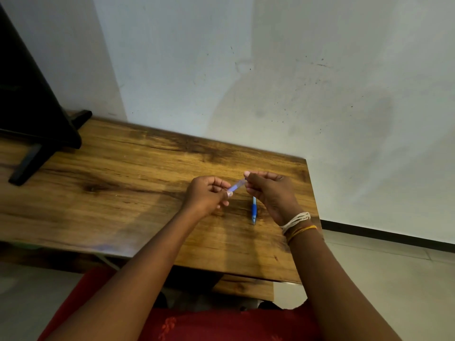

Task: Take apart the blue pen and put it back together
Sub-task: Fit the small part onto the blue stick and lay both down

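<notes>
A pale translucent blue pen barrel (pixel 237 186) is held just above the wooden table (pixel 123 183), slanting up to the right. My left hand (pixel 205 196) pinches its lower left end and my right hand (pixel 269 194) pinches its upper right end. The pen's front piece with a blue grip and pointed tip (pixel 254 210) lies on the table under my right hand, tip toward me. Any smaller parts inside my fingers are hidden.
A black monitor with its stand (pixel 32 124) occupies the table's far left. A white wall (pixel 295 82) runs behind the table. The table's right edge is close to my right wrist, with tiled floor (pixel 381 279) beyond.
</notes>
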